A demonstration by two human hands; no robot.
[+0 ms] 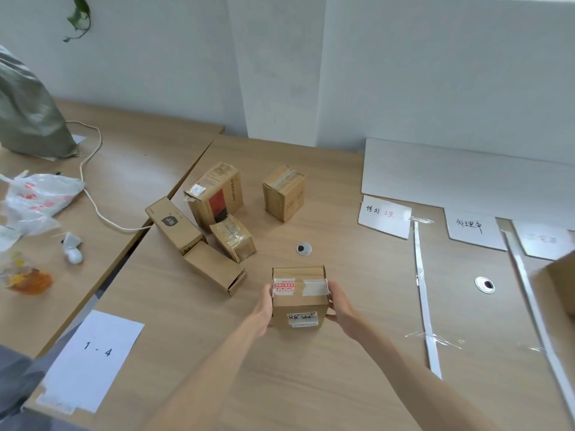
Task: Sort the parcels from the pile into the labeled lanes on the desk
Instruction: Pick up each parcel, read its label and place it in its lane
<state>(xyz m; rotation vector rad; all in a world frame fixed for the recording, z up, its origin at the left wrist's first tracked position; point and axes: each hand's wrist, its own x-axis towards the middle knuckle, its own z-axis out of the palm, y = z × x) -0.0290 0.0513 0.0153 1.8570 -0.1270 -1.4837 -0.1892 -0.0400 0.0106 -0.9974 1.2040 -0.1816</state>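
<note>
— Cardboard parcel [299,296]: who's holding it?
— Left hand [264,310] and right hand [341,306] are clasping its sides, above bare desk [357,353] between the pile [217,219] and the taped lanes [423,293].

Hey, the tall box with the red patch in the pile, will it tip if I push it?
The tall box stands on end, so a high push may well topple it. Smaller cartons sit against its base and could shift too. Being cardboard, it likely keeps its shape.

Office-like sorting room: wooden desks [311,384], taped paper lane labels [384,220], cardboard parcels [214,194].
</note>
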